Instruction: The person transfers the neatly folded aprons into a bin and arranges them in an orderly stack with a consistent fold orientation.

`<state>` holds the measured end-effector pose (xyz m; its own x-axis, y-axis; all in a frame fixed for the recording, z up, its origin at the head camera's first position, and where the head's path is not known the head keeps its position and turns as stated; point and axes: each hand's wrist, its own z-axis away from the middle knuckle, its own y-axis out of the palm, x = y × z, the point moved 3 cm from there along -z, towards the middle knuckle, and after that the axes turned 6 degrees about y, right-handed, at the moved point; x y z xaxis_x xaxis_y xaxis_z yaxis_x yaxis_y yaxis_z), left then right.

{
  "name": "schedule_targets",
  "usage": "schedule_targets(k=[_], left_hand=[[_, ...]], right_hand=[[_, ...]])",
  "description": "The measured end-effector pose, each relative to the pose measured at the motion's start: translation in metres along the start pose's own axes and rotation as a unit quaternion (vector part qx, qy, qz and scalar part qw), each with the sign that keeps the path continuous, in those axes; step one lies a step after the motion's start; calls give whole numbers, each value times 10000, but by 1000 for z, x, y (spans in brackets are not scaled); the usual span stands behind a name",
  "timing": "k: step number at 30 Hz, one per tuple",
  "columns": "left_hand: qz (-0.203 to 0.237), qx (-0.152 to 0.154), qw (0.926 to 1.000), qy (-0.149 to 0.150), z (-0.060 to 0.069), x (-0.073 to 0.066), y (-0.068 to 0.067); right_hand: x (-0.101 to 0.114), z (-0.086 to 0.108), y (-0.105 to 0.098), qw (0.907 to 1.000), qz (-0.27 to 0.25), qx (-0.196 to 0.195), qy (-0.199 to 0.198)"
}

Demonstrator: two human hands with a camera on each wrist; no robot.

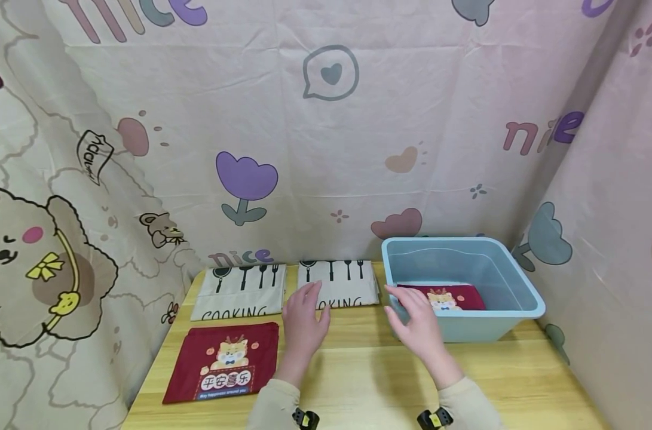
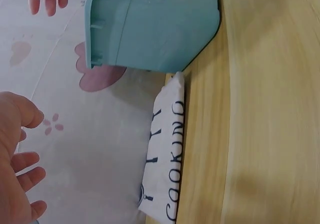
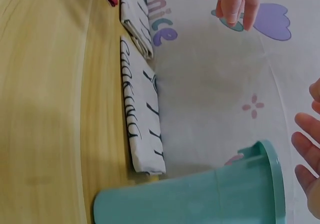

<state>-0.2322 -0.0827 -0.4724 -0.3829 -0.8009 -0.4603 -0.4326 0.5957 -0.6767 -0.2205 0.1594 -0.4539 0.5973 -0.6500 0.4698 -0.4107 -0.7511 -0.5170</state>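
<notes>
Left hand [image 1: 306,316] and right hand [image 1: 417,322] are both released, fingers relaxed, holding nothing, at lower centre of my head view. I log the left near the right-hand white cloth [image 1: 340,285] and the right just beside the left rim of the bin [image 1: 465,329], with a visible gap in the left wrist view.

Risks, largest item first. I judge the bin, at right, could be shoved or tilted if the right hand catches its rim. The red cloth [image 1: 226,362], at lower left, could fan apart if only its top layer were lifted; its edges appear stacked. The right-hand white cloth and the left-hand white cloth [image 1: 238,292], left of centre, could unfold if pinched by a single ply.

Materials, same order. Curtain [image 1: 326,137]: creased, printed fabric filling the upper frame. Table [image 1: 352,358]: smooth, pale, wood-grained. Bin: blue-green, apparently rigid plastic, flared walls, rounded corners. Red cloth: flat, roughly rectangular, cartoon animal print. White cloths: matte, folded, black utensil motifs and lettering. Red piece [image 1: 468,297] inside the bin: partly hidden, similar animal print.
</notes>
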Motion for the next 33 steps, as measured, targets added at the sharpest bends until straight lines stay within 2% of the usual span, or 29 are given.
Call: schedule_targets(k=[6, 22, 33], left_hand=[[89, -168, 9997, -174, 4, 13, -10], [-171, -315, 9983, -452, 19, 50, -26], [-165, -79, 9951, -968, 33, 80, -31]], right_hand=[[6, 4, 9, 9999, -73, 37, 110], [28, 16, 37, 9985, -426, 327, 98], [32, 30, 58, 9942, -649, 612, 608]])
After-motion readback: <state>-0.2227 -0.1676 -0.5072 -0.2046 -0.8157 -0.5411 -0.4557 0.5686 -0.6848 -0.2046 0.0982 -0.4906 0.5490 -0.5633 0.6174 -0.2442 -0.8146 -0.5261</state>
